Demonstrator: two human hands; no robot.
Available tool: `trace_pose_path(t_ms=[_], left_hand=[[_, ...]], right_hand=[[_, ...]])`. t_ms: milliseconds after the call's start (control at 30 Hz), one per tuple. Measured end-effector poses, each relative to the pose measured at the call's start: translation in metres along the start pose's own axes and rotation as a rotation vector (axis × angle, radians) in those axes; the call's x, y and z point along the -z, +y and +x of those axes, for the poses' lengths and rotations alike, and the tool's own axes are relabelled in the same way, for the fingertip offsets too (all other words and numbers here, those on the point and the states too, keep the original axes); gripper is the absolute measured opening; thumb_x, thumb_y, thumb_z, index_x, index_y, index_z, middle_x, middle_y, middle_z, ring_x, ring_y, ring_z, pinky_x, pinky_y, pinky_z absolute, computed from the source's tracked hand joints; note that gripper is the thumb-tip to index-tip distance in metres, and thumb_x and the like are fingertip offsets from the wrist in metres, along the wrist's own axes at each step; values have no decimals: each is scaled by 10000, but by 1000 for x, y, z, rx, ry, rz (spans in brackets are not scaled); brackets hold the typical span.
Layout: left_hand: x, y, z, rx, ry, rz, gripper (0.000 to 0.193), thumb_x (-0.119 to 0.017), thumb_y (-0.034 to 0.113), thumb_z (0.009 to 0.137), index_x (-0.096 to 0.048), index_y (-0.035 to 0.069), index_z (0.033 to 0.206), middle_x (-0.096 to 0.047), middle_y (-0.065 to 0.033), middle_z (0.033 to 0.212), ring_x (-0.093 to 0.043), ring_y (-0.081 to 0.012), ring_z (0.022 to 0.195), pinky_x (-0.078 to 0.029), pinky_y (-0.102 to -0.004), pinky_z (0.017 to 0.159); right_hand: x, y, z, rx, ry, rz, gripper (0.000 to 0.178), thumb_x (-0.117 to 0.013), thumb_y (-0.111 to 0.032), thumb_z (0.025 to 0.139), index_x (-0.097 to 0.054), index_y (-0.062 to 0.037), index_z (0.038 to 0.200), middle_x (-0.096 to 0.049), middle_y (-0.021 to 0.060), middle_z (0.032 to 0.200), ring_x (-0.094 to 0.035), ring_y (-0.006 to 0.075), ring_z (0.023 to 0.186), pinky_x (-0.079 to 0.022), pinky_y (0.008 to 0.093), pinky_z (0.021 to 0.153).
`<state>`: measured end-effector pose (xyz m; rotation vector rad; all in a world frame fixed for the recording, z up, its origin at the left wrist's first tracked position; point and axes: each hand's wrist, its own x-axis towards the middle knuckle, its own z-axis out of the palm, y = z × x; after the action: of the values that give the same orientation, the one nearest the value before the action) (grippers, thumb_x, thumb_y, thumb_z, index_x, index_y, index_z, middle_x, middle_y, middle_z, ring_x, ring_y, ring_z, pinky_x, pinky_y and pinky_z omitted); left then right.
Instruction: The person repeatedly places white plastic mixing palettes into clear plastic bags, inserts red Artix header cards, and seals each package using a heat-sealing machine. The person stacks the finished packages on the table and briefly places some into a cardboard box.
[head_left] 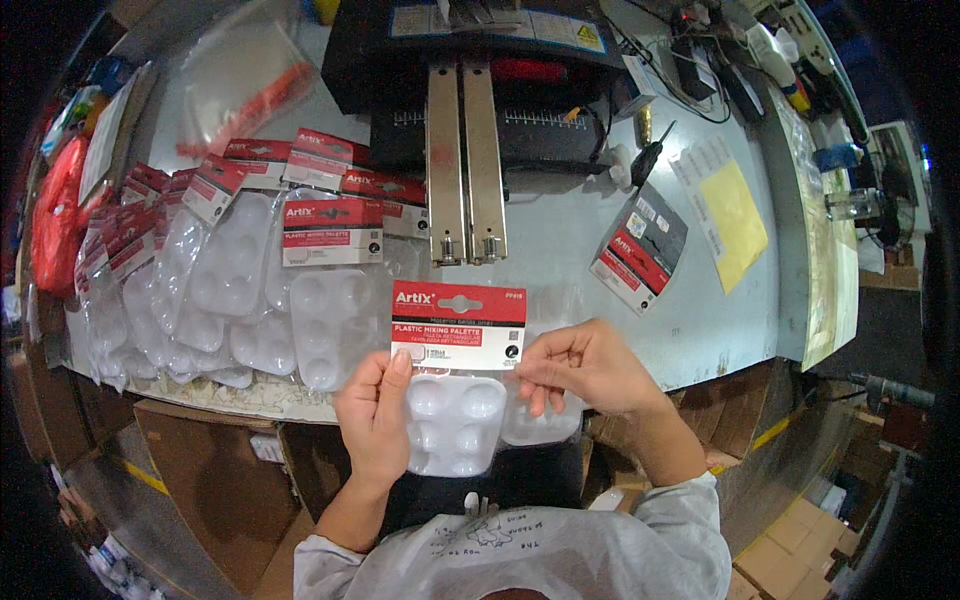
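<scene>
In front of me is a white plastic paint palette (pixel 455 428) with round wells, in a clear bag under a red, black and white header card (pixel 458 320). My left hand (pixel 374 415) is closed on the left edge of this package, thumb on top near the card's lower corner. At the card's lower right corner, my right hand (pixel 580 370) has its thumb and index finger pinched on the edge. A second white palette (pixel 540 425) lies partly hidden beneath my right hand. Just beyond the card are the ends of two parallel metal bars (pixel 463 170) of a black machine (pixel 350 60).
Several carded palettes (pixel 235 255) are piled on the left of the table (pixel 560 220). Behind them lies a clear bag with red strips (pixel 250 90). To the right are a stack of cards (pixel 640 248) and a yellow paper (pixel 733 225). A cardboard box (pixel 210 480) stands below the table edge.
</scene>
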<state>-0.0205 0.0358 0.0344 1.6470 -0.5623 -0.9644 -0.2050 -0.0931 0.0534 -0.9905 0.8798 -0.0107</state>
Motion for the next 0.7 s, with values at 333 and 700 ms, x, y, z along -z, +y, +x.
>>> trace_pose_path(t_ms=[333,700], left_hand=[[-22,-12,68,-235,87,343,279,-437,216,928,-508,-15,789,-548,-152,683,-503,-234,627,-396,-337,614],[18,-5,75,-54,81,500,235,-459,196,916,-590,3,946,-574,-135,723,-560,-226,721,-432,-310,717]], right_hand=[[4,-9,55,201,250,248,164,-523,-110,874,-584,43,882,-621,113,761,-625,154,614,-486,237,511],[28,-17,28,385,473,-107,234,-560,-136,873,-549,34,1034,-624,107,804,-649,182,660,-517,248,539]])
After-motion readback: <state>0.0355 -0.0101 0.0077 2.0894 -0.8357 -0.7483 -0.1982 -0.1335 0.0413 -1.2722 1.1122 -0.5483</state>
